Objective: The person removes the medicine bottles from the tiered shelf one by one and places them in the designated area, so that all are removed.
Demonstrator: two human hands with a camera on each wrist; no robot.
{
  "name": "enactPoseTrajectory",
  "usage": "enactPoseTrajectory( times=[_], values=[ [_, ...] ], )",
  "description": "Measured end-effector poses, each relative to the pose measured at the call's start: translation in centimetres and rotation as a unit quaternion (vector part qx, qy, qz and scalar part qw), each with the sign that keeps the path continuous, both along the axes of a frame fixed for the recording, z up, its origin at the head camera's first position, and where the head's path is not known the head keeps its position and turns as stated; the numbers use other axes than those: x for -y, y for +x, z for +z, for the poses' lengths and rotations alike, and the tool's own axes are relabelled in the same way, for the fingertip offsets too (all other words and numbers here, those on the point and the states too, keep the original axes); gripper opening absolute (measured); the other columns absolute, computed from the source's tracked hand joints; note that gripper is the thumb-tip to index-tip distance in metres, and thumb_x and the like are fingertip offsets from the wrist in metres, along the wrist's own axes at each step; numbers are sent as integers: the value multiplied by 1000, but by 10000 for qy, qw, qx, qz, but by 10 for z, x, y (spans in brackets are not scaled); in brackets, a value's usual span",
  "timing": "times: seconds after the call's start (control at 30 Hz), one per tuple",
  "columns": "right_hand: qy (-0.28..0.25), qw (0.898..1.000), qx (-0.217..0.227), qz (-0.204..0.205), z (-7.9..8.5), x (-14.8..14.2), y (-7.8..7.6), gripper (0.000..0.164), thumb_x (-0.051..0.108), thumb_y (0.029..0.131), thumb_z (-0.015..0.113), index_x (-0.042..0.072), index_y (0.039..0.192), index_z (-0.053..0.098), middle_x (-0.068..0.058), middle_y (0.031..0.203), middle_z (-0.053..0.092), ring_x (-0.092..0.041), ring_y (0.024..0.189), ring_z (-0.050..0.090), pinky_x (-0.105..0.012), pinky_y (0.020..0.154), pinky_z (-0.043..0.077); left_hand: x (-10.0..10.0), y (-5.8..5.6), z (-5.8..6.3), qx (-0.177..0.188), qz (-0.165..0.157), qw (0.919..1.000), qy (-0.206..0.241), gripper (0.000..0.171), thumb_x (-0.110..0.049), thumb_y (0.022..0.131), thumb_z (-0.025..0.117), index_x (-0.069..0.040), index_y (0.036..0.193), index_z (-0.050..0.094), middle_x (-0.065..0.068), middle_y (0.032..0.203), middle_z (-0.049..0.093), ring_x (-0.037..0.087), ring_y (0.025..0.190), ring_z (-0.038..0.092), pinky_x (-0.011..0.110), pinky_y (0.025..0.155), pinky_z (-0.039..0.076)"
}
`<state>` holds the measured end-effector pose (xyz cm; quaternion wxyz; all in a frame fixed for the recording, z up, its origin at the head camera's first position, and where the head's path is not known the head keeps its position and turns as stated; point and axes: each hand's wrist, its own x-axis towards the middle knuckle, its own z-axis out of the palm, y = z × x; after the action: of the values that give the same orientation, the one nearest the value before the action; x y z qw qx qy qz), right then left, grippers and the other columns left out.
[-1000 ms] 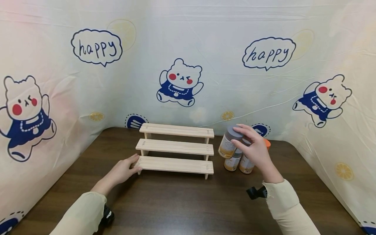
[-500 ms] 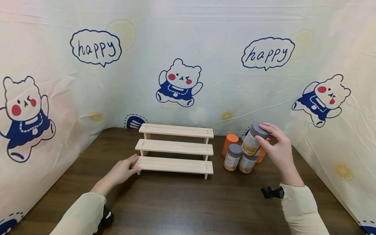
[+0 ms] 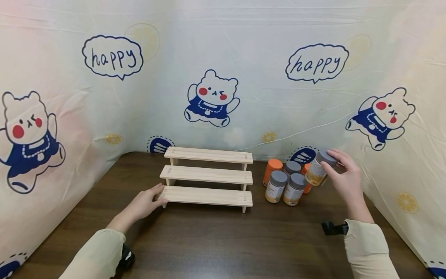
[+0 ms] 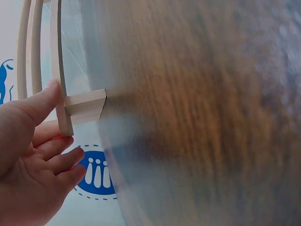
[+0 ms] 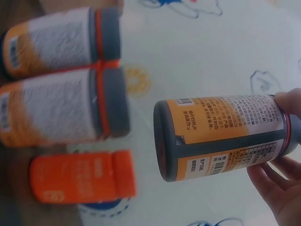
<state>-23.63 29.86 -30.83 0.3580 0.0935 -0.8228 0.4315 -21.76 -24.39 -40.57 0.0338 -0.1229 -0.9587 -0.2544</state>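
My left hand pinches the left end of the lowest board of a three-tier wooden display stand; in the left wrist view the thumb lies on one face of the board and fingers on the other. To the right, my right hand grips a supplement bottle around its grey cap. This bottle is tilted and raised beside the group of bottles. Its orange and white label with dense print faces the right wrist camera. In the left wrist view, the stand's short leg meets the table.
Right of the stand are grey-capped bottles in front, another grey-capped bottle behind, and orange bottles on either side. A printed cloth encloses the brown table.
My right hand has carried the grey-capped bottle rightward, from in front of the group to its right side, uncovering the bottles behind. My left hand stays on the stand.
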Motion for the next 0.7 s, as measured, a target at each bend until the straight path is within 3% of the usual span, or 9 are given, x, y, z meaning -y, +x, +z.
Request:
enactPoseTrajectory(
  times=[0.3, 0.5, 0.57, 0.7],
  values=[
    [264, 9976, 426, -483, -25, -20, -10, 37, 15, 84, 69, -1, 117, 62, -12, 119, 54, -5, 98, 48, -10, 80, 41, 0, 0, 0, 43, 21, 10000, 5, 61, -26, 89, 61, 12, 132, 40, 29, 137, 35, 45, 120, 38, 55, 95, 33],
    [670, 9936, 758, -500, -45, -28, -14, 39, 20, 84, 68, -1, 116, 61, -14, 119, 54, -22, 100, 52, -8, 79, 41, 0, -1, 0, 38, -2, 10000, 0, 61, -26, 90, 61, 12, 132, 40, 29, 137, 35, 45, 120, 38, 55, 95, 33],
    [788, 9921, 865, -446, -50, -29, -14, 39, 20, 85, 68, -1, 116, 61, -17, 118, 53, -28, 101, 53, -15, 81, 45, 0, -1, 1, 15, -11, 10000, -5, 60, -26, 90, 61, 12, 132, 40, 30, 137, 35, 45, 120, 38, 55, 95, 33],
    [969, 9888, 1096, -312, -60, -30, -16, 39, 20, 84, 69, -3, 115, 60, -20, 116, 52, -35, 102, 54, -41, 83, 47, 0, -1, 1, 7, 3, 10000, -19, 61, -26, 90, 61, 12, 132, 40, 29, 137, 35, 44, 121, 38, 55, 95, 33]
  ],
)
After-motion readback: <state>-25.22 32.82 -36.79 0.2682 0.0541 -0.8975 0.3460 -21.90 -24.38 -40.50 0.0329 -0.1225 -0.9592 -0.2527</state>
